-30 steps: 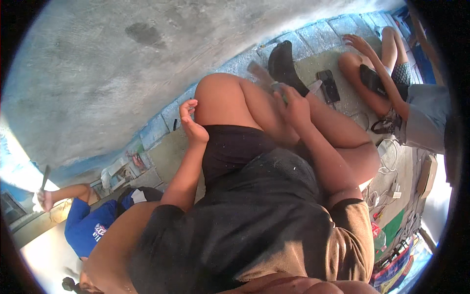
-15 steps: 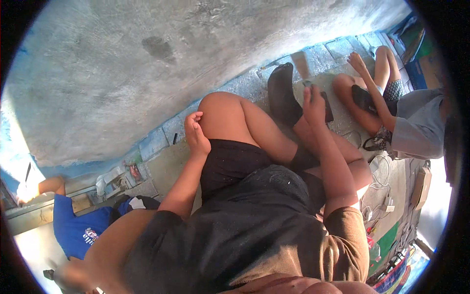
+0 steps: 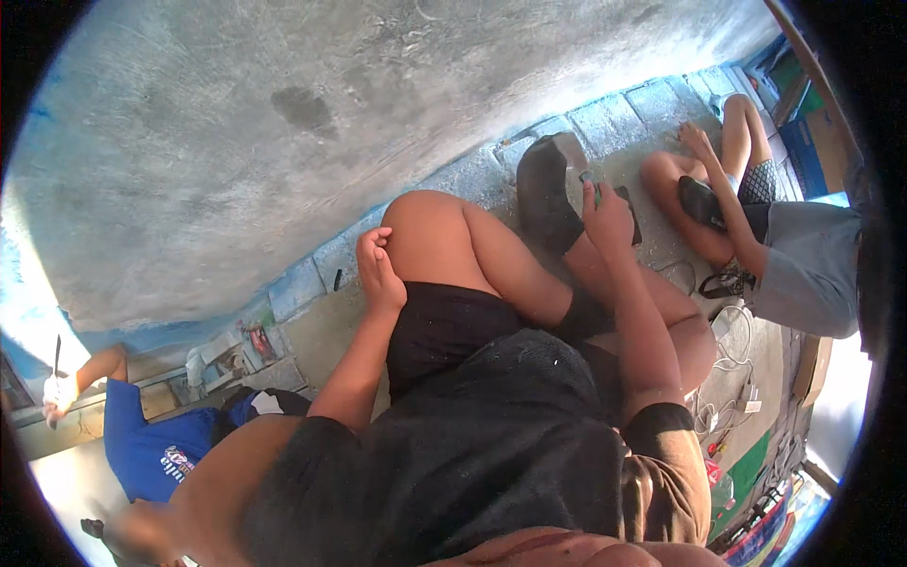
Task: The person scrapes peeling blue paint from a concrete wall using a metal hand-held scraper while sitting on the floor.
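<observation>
My right hand [image 3: 607,219] is closed round the handle of a putty knife [image 3: 572,149], its flat blade up and angled towards the wall, over my dark-socked foot [image 3: 541,180]. A dark flat object shows partly behind that hand; I cannot tell its kind. My left hand [image 3: 381,269] is beside my bent knee [image 3: 430,227], fingers loosely bent and apart, nothing in it. Ahead stands a grey, rough wall [image 3: 378,142] with a dark patch [image 3: 304,109] and scuffs.
Pale blue blocks [image 3: 605,123] line the wall's foot. At right sits a person in grey [image 3: 808,265], near white cables [image 3: 737,364] and a cardboard box [image 3: 812,369]. A person in blue [image 3: 156,444] at left raises a thin tool by the wall. A green mat [image 3: 746,477] lies lower right.
The putty knife and my right hand have come down and slightly closer to me; the blade is less blurred. The person at left has lowered their hand a little. My left hand stays put.
</observation>
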A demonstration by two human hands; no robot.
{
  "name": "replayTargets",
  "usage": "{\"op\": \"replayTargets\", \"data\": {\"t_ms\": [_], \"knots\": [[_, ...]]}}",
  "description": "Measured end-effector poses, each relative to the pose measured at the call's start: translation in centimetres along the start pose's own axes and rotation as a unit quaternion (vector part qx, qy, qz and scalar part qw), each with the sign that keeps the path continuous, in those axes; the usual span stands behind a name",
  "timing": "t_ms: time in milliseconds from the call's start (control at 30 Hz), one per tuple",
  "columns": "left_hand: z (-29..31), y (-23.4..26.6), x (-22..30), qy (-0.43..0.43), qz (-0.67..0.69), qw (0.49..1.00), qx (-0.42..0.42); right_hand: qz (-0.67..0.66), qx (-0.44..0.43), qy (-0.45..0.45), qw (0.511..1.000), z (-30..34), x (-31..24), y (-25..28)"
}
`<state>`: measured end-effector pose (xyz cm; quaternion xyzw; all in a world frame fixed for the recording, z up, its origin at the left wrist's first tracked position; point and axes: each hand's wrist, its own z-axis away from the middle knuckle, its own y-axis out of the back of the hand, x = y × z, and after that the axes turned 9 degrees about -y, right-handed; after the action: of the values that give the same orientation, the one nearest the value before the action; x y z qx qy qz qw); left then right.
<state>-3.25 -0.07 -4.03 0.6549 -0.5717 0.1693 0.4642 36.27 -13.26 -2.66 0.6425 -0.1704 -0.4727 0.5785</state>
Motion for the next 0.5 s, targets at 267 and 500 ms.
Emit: {"op": "replayTargets", "data": {"t_ms": [267, 500], "knots": [[0.6, -0.4, 0.1, -0.006, -0.009, 1.000, 0.003, 0.076, 0.003, 0.063, 0.995, 3.5, 0.6, -1.2], [-0.9, 0.4, 2.8, -0.045, -0.123, 0.991, -0.004, -0.098, -0.019, 0.123, 0.987, 4.4, 1.0, -2.1]]}}
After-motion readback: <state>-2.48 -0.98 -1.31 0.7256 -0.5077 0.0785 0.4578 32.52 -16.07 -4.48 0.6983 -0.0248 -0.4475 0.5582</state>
